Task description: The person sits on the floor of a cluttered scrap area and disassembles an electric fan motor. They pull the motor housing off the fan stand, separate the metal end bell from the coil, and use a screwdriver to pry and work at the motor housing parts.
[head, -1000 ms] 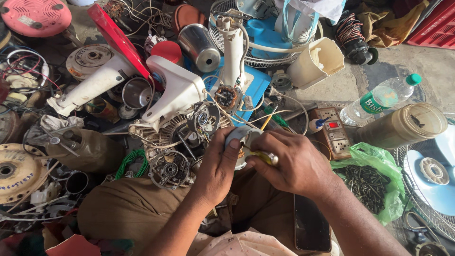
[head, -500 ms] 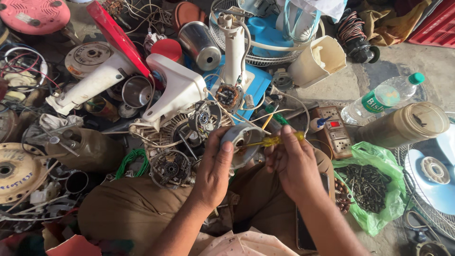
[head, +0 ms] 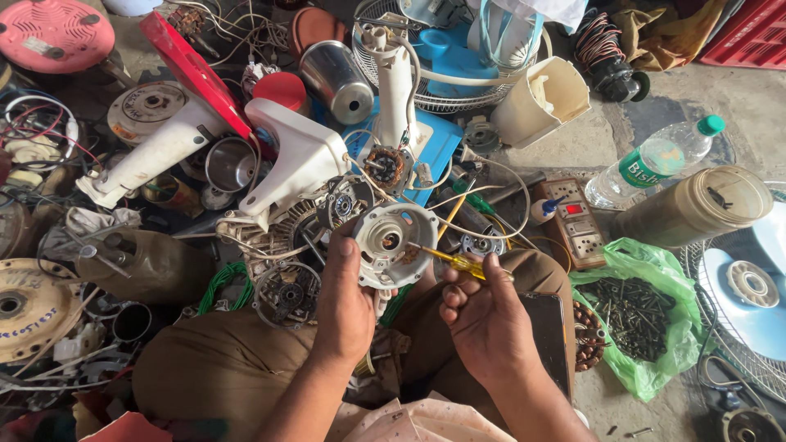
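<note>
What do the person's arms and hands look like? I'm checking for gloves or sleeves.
Both the left hand and the right hand are bare, with no gloves. The forearms are uncovered too: no sleeves, watch or rings show. The nails look short.

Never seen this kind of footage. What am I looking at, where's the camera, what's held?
There is no machine here: a seated person works with two bare hands. The single camera sits on their head and looks down over their lap. The left hand holds a round pale motor housing. The right hand holds a yellow-handled screwdriver, its tip at the housing's rim. Around them on the floor lie fan parts, a white fan stand, a plastic water bottle and a green bag of screws.
</note>
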{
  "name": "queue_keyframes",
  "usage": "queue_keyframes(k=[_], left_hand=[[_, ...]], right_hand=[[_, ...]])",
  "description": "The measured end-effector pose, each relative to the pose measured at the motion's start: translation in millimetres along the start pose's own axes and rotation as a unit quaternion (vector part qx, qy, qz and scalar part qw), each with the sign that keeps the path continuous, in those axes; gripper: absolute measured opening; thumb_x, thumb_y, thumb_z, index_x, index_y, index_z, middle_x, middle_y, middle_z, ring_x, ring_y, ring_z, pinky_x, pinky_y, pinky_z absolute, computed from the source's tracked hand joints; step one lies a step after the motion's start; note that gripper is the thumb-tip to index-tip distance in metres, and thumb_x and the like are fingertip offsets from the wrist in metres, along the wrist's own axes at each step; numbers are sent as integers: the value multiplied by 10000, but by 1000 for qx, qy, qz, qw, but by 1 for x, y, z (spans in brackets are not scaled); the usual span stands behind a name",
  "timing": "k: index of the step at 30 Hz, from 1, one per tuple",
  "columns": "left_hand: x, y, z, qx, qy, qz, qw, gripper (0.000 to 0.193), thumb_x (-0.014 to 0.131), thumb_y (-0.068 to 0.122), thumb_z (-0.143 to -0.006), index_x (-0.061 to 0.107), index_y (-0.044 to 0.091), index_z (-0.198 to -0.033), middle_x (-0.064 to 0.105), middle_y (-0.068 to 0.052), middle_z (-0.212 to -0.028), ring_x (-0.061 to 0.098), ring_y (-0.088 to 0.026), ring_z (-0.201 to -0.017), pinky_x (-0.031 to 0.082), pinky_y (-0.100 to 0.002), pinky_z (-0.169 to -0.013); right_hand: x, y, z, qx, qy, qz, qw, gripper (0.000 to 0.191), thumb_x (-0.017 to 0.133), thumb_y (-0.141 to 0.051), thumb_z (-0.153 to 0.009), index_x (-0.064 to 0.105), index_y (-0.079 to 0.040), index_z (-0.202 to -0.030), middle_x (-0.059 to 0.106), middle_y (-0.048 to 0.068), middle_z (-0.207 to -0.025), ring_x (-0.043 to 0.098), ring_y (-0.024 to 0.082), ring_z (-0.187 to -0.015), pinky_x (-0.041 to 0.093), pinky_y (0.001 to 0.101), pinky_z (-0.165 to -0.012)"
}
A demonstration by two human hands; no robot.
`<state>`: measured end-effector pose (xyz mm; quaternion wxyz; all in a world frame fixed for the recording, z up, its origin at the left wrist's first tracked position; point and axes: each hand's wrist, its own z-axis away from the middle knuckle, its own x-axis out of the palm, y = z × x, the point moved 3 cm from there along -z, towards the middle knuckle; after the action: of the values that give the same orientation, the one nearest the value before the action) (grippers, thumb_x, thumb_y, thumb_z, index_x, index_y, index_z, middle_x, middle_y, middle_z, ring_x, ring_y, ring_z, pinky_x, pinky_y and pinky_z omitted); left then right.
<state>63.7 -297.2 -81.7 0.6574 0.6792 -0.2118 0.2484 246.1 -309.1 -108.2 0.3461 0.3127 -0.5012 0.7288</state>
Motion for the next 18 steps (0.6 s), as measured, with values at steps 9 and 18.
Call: queue_keyframes(k=[9,18], left_hand=[[8,6,0,1,9,-4,1000,459,372,355,-1079,516,47,-1387,586,-100,-1336,579,-190,-1215,494,-383,-1040],[10,1,2,5,27,20,999,494,365,383,-1078,520,37,-1395,592,-118,-1351,571,-210,-1224,461,-406,-1054]], right_hand=[[11,-14,7,-166,-63,191,965,260,542,-248,-1087,615,-7,-1154,734,226,-994,649,196,-757,546,343,-681],[15,5,8,-134,-74,180,972,334,594,-206,-1026,590,25,-1266,733,214,-1073,665,191,-774,557,328,-671]])
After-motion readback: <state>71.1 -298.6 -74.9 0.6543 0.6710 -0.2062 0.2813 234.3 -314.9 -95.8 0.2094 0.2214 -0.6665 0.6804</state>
